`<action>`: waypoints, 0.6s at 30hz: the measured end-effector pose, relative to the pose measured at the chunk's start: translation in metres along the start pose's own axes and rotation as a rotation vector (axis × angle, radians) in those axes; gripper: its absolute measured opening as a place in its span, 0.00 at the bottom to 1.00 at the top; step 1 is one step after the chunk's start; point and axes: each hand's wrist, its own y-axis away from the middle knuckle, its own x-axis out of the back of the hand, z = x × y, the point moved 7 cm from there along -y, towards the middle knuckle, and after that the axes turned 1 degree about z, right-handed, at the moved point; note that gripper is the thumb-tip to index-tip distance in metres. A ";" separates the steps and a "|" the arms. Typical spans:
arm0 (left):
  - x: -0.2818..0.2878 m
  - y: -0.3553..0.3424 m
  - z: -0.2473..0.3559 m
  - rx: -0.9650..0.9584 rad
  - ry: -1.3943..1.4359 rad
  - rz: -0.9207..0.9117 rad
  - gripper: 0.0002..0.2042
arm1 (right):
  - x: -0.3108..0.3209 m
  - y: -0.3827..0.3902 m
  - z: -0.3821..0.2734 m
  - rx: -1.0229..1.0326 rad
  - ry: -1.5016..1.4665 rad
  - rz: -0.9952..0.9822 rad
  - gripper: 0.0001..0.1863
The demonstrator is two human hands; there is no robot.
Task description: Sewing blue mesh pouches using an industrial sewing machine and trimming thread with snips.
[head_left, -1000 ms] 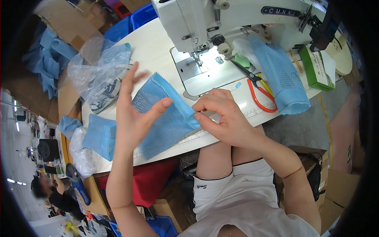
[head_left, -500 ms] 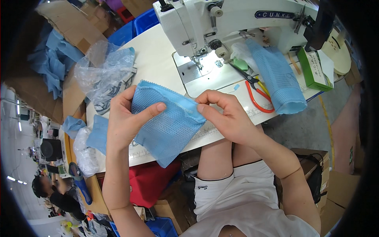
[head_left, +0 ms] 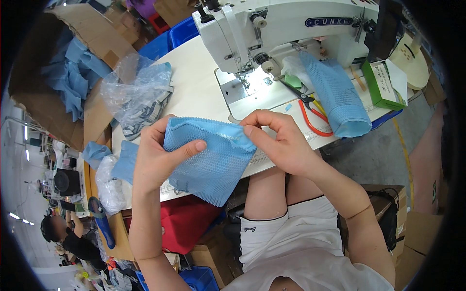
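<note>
I log the blue mesh piece [head_left: 218, 167] stretched between both hands, right hand [head_left: 284, 143] pinching its banded edge's [head_left: 208, 127] right end, left hand [head_left: 158, 157] clasping the left, body hanging below the fingertips.

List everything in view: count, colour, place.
Mesh piece: 1, light blue, picture centre
Sewing machine: 1, white, upper centre
Table: 1, white, under machine
Scissors: 1, black and red, table centre-right
Mesh tube: 1, blue, right of scissors
Box: 1, green and white, table's right
Disc: 1, cream, far right
Clear plastic: 2 bundles, transparent, table's left
Open carton: 1, brown, upper left
Fabric pieces: several, blue, carton and table's left
Bins: several, blue, behind and below table
Cloth: 1, red, under table
Co-worker: 1, dark top, lower left
Far background: too small to itemise
Shorts: 1, white, bottom centre
Left hand: 1, bare, mesh piece's left
Right hand: 1, bare, mesh piece's right
</note>
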 end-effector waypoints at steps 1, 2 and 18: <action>-0.001 0.002 0.002 -0.012 0.009 -0.012 0.14 | 0.000 0.000 0.000 0.005 0.000 0.000 0.09; -0.002 0.004 0.005 -0.015 0.007 -0.011 0.14 | 0.003 0.002 -0.009 0.140 0.198 0.048 0.08; -0.025 0.056 0.042 -0.505 -0.316 0.086 0.21 | -0.010 0.044 -0.057 0.805 0.569 0.279 0.15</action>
